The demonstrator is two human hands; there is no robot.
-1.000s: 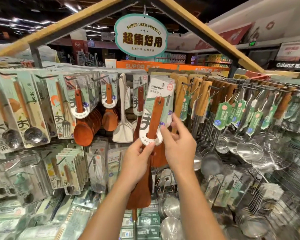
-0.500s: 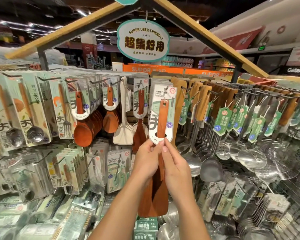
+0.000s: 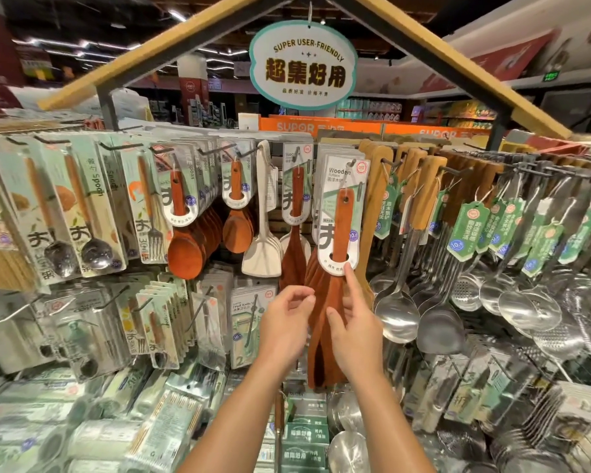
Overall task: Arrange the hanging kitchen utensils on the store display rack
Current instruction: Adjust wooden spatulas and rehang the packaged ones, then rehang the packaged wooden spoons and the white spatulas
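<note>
A supermarket aisle is stretching away under dim ceiling lights, and in front of it a display rack (image 3: 512, 167) of metal pegs is standing beneath a wooden roof-shaped frame, with an oval hanging sign (image 3: 303, 64) reading "SUPER USER-FRIENDLY" at its peak.

In the head view, the only one here, the carded wooden spatula (image 3: 341, 220) is hanging at the front of its peg near the middle of the rack, its card facing outward and its dark blade dropping down behind the hands. More spatulas are hanging behind it on the same peg. The right hand (image 3: 355, 331) is reaching up with its index finger straight, the tip touching the lower edge of the card, while the other fingers are loosely curled; it is gripping nothing. The left hand (image 3: 285, 320) is hovering just beside the blade, fingers loosely bent and thumb close to fingertips, pinching nothing that can be made out.

Judging by this, the spatula is already seated on its peg and only being nudged straight. To the left, the wooden spoons (image 3: 188, 247) and a white turner (image 3: 261, 247) are hanging in order; to the right, the steel ladles (image 3: 398, 312) are hanging in crowded rows. Whether other pegs need tidying cannot be told, though the packets on the lower shelf are looking jumbled.
</note>
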